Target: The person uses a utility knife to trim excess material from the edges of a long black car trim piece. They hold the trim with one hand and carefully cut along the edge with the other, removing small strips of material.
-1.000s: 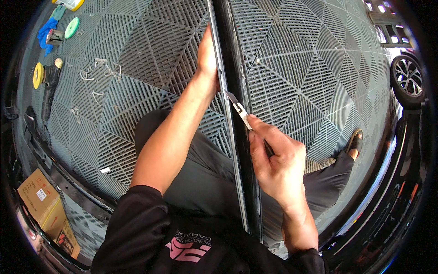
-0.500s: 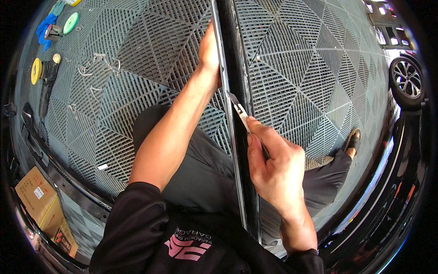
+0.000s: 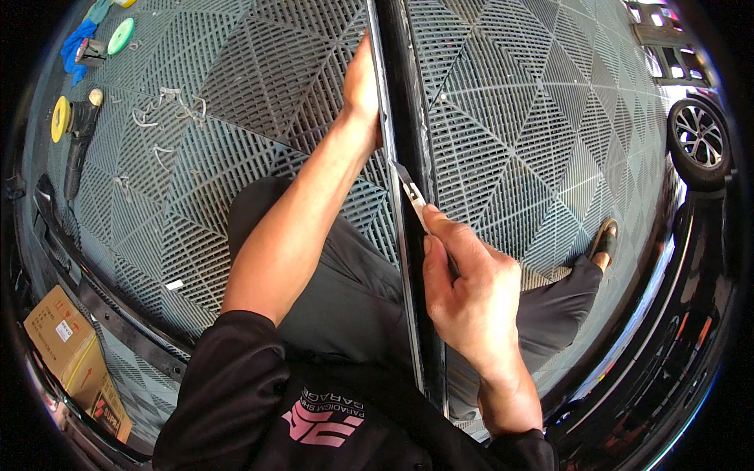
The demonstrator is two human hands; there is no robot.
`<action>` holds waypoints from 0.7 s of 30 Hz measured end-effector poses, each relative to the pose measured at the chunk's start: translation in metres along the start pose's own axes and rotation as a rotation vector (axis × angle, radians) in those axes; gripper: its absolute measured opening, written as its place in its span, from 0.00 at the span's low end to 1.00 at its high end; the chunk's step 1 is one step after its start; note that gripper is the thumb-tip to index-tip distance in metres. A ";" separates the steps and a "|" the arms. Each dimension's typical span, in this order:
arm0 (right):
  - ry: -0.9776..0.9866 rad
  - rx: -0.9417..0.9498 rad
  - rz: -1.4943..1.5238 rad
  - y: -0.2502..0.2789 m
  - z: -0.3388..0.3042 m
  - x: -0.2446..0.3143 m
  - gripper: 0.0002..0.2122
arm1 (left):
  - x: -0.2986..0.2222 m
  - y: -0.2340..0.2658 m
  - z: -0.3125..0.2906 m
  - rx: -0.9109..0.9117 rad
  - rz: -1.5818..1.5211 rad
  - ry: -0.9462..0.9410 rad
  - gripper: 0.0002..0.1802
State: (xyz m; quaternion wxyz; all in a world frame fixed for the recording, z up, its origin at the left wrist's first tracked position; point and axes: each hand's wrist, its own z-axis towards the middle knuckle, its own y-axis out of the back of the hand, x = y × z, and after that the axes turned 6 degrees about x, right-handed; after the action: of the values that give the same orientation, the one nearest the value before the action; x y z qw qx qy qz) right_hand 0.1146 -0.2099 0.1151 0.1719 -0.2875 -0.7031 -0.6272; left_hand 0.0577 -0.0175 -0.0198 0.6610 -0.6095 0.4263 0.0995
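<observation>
Over grey slatted floor tiles (image 3: pixel 503 102), a long black strip (image 3: pixel 405 102) runs from the frame's top centre to lower centre. The right hand (image 3: pixel 471 290), right of centre, pinches a cutter (image 3: pixel 415 198), blade at the strip. The left hand (image 3: pixel 362 90), upper centre, is partly hidden; I can't tell its grip. A cardboard box (image 3: pixel 67 330) sits lower left, a car wheel (image 3: pixel 697 140) upper right.

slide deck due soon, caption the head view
The right hand holds a utility knife at the edge of a long black strip, the left hand against its side.
</observation>
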 end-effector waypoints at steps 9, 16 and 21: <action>-0.041 -0.018 0.121 -0.004 -0.001 0.003 0.12 | -0.007 -0.003 -0.002 -0.026 -0.065 0.060 0.19; -0.235 0.003 0.282 0.001 0.003 0.008 0.09 | -0.006 -0.006 0.000 -0.087 -0.054 0.088 0.18; -0.200 -0.016 0.272 -0.003 0.001 0.007 0.10 | -0.003 0.005 0.002 0.023 -0.061 0.050 0.16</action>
State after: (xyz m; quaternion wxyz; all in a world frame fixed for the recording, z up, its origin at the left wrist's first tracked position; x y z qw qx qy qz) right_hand 0.1072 -0.2074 0.1164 0.1819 -0.4423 -0.6663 -0.5721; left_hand 0.0539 -0.0136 -0.0217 0.6596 -0.6170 0.4251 0.0590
